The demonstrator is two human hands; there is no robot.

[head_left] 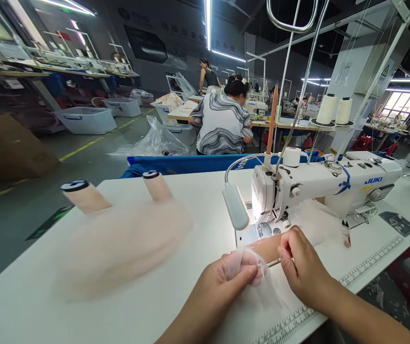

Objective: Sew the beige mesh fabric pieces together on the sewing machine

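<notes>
My left hand (222, 277) is closed, pinching a piece of sheer pale mesh fabric (262, 282) that drapes over its fingers. My right hand (300, 263) is closed too, gripping the same mesh just in front of the needle area of a white sewing machine (327, 184). Both hands rest on the white table (190, 306), close together. A beige strip (267, 247) lies under the hands by the presser foot. A pile of pale pink mesh (119, 248) lies on the table to the left.
Two thread cones (85, 196) (156, 185) lie behind the pile. A lamp (235, 205) juts from the machine. A ruler strip (366, 267) runs along the table's edge. A seated person (222, 122) works ahead; another stands farther back. White bins (86, 119) line the aisle.
</notes>
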